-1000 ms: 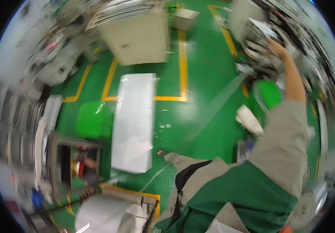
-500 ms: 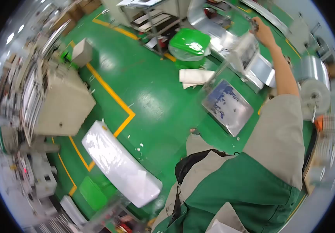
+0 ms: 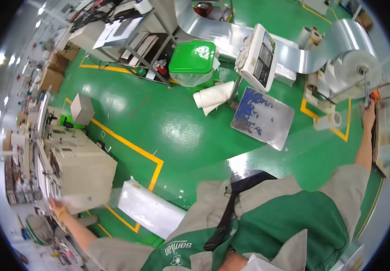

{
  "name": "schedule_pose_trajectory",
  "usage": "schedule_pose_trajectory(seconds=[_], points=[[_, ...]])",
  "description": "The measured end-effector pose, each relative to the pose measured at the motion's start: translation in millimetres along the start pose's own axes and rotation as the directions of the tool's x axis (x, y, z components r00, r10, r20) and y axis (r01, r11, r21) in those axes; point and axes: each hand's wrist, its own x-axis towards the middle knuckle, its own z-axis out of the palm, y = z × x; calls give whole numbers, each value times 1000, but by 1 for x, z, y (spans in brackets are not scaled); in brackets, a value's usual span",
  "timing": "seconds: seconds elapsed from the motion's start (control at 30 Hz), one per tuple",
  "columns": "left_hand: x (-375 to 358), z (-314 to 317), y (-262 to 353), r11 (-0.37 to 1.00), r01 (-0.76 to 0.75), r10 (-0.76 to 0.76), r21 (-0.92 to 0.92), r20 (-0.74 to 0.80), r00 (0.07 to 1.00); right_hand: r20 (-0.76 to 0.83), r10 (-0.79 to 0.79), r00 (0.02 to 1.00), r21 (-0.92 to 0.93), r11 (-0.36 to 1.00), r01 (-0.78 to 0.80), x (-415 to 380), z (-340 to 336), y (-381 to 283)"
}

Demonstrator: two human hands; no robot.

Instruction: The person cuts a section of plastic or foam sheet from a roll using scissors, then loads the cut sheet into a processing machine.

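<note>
My left hand (image 3: 59, 208), a yellow band at its wrist, reaches out to the far left beside the beige machine (image 3: 84, 169). Its fingers look closed on the edge of a faint clear film (image 3: 195, 174) that stretches across in front of my body. At the far right my right hand (image 3: 368, 114) is closed around something small and greyish, too unclear to name, below the large clear roll (image 3: 361, 67). Between my arms, on the floor, stands a scale with a worn metal platform (image 3: 263, 118) and a white display (image 3: 258, 58).
A green-lidded bin (image 3: 193, 57) stands beside a white roll (image 3: 214, 96) and a metal rack (image 3: 152, 43). A white wrapped bundle (image 3: 149, 210) lies at lower left. Small rolls (image 3: 328, 121) and silvery sheet (image 3: 294, 58) are at upper right. Yellow lines mark the green floor.
My right hand has come down from the upper middle to the far right. My left hand has come into view at the left. The view has shifted, showing more of the scale display.
</note>
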Motion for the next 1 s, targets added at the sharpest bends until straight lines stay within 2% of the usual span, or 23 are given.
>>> schedule_pose_trajectory(seconds=[0.03, 0.07, 0.13, 0.17, 0.2, 0.23, 0.27, 0.3, 0.33, 0.4, 0.47, 0.5, 0.6, 0.7, 0.73, 0.77, 0.8, 0.83, 0.87, 0.9, 0.93, 0.97, 1.0], points=[[41, 39, 6, 928, 87, -43, -361, 127, 991, -32, 79, 996, -33, 996, -80, -27, -3, 11], [82, 79, 14, 724, 216, -43, -655, 270, 962, -41, 128, 991, -87, 988, -131, -50, -2, 34], [160, 167, 41, 60, 508, 94, -859, 512, 854, -84, 237, 968, -147, 958, -247, -100, 1, 72], [170, 208, 86, 178, 368, -74, -912, 361, 930, -115, 299, 947, -153, 937, -314, -127, -1, 79], [191, 247, 113, 531, 241, 33, -812, 304, 952, -106, 362, 926, -171, 911, -376, -154, -9, 68], [215, 291, 132, 261, 365, -37, -894, 368, 929, -93, 424, 901, -188, 881, -434, -182, -15, 53], [218, 330, 169, 219, 339, 35, -915, 354, 934, -119, 443, 889, -219, 861, -459, -203, -13, 48], [237, 376, 174, 709, -90, 304, -699, 188, 934, -220, 332, 918, -252, 889, -382, -221, 0, 74], [239, 406, 194, 769, -73, 345, -635, 317, 883, -186, 387, 903, -223, 879, -422, -236, 8, 83], [232, 469, 240, 630, 76, 225, -773, 275, 935, -184, 484, 856, -313, 796, -518, -261, 22, 51], [221, 528, 291, 454, 189, 146, -870, 283, 948, -212, 474, 855, -318, 794, -519, -299, 46, 80], [216, 555, 314, 147, 369, 62, -918, 381, 922, -249, 446, 860, -303, 807, -507, -303, 72, 98], [181, 623, 367, 163, 434, 133, -886, 456, 880, -149, 599, 786, -333, 718, -611, -314, 117, 86], [177, 734, 356, 522, 187, 269, -832, 369, 890, -296, 570, 767, -326, 694, -642, -344, 190, 96], [177, 770, 346, 164, 386, 404, -908, 419, 813, -319, 569, 758, -320, 688, -651, -349, 216, 76], [192, 823, 337, 183, 389, 379, -903, 429, 820, -312, 602, 735, -253, 693, -675, -363, 250, 110], [192, 854, 332, 529, 94, 452, -844, 373, 810, -346, 636, 690, -239, 651, -720, -369, 281, 104], [190, 884, 327, 745, -243, 521, -621, 313, 794, -376, 654, 657, -251, 610, -751, -376, 313, 102], [178, 904, 318, 403, 200, 477, -893, 392, 787, -414, 611, 674, -240, 641, -729, -388, 350, 118], [166, 914, 321, 302, 375, 299, -877, 461, 836, -377, 692, 616, -225, 576, -786, -392, 378, 105], [137, 904, 326, 379, 345, 182, -859, 434, 882, -388, 632, 671, -221, 643, -733, -404, 410, 117], [170, 924, 290, 484, 93, 461, -870, 344, 818, -366, 694, 619, -201, 591, -781, -411, 437, 114], [191, 937, 260, 452, -178, 699, -874, 223, 679, -335, 714, 614, -177, 593, -786, -419, 466, 116]])
